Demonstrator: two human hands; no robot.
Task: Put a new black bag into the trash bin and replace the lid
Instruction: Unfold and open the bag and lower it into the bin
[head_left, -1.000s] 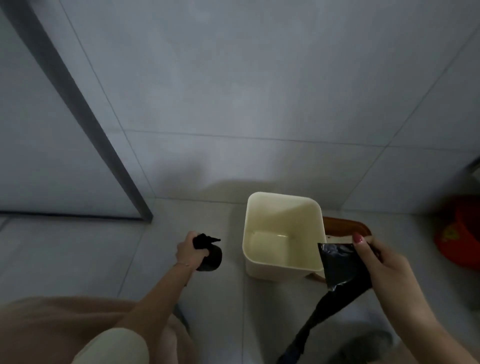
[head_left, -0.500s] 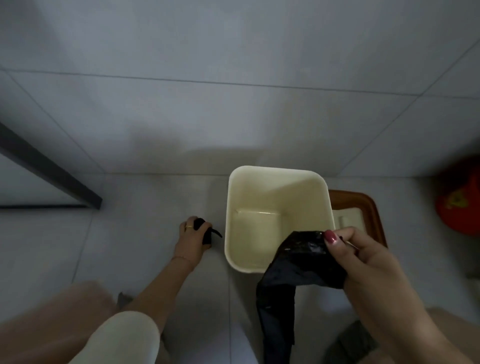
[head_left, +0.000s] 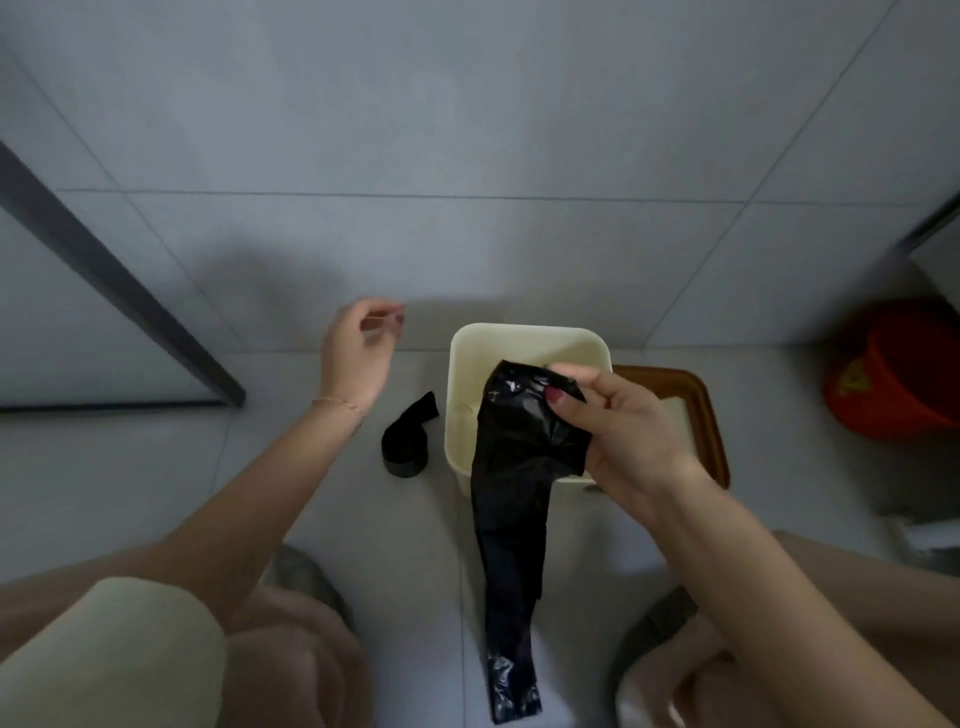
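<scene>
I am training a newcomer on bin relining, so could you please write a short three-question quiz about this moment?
1. True or false: the black bag already lines the trash bin.
2. Which hand holds the bag: A) left hand, B) right hand?
3. Fill in: the roll of bags lies on the floor to the bin's ____.

Key: 1 false, it hangs unopened; 2 B; 3 left. The lid rests behind the bin, on its right.

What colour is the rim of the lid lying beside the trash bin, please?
Reddish brown, seen in the head view: the lid lies just right of the cream trash bin.
</scene>
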